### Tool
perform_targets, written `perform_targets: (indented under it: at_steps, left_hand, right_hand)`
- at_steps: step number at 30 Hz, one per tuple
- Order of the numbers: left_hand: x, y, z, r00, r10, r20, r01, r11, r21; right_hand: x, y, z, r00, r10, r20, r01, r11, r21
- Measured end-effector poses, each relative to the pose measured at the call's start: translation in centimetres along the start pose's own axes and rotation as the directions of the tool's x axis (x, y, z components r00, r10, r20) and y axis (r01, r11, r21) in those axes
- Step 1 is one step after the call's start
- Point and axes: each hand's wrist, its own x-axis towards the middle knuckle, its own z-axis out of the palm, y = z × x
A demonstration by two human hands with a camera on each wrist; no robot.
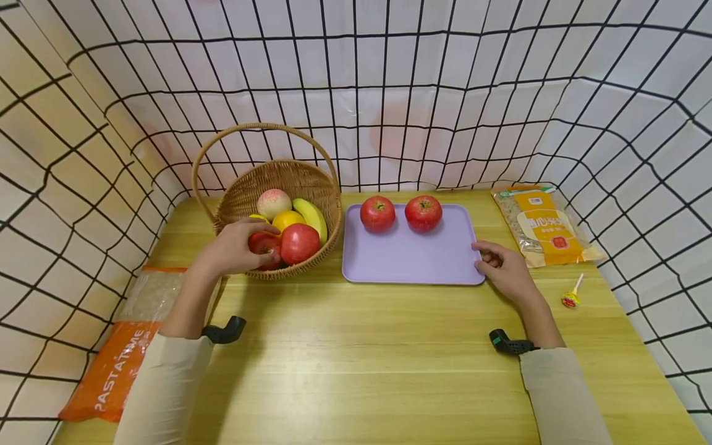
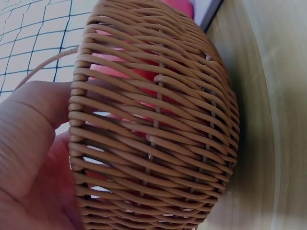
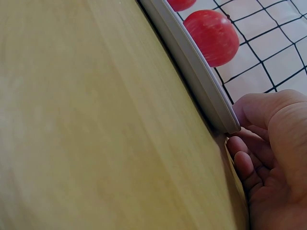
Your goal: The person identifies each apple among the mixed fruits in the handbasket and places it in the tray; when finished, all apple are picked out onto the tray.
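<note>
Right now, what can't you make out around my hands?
Head view: a yellow fruit, mostly hidden by your left hand.
Left wrist view: red fruit, mostly hidden by the woven basket.
Right wrist view: another red fruit, cut off by the top edge.
Head view: fine print on the right-hand bag, too small.

I have a wide lane over the worktop point(image 1: 356, 358) along its front edge, up to the tray point(image 1: 411, 262). Toward the back left corner, the arched handle point(image 1: 267, 126) of the basket point(image 1: 289, 173) bars a sideways pass; the low front rim lets me in, but the left hand point(image 1: 236, 247) fills part of that opening. Basket and tray leave me only a slim gap. Two red fruits point(image 1: 424, 215) block the tray's rear; its front half gives room. A gridded sheet point(image 1: 411, 62) walls off the back edge.
</note>
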Motion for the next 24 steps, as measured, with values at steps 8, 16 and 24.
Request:
perform_targets:
  at_steps: [8, 16, 24]
  left_hand:
    - [0.69, 0.11, 0.06, 0.999, 0.012, 0.035, -0.013, 0.999, 0.030]
    - [0.82, 0.54, 0.24, 0.998, -0.044, 0.051, 0.042, 0.999, 0.033]
    - [0.88, 0.97, 0.46, 0.997, -0.070, 0.014, 0.069, 0.997, 0.039]
  right_hand:
    - [-0.05, -0.04, 0.00, 1.000, 0.003, -0.003, -0.003, 1.000, 0.007]
    - [-0.03, -0.15, 0.02, 1.000, -0.003, -0.007, 0.003, 1.000, 0.010]
    - [-0.09, -0.22, -0.06, 1.000, -0.004, -0.002, 0.004, 1.000, 0.004]
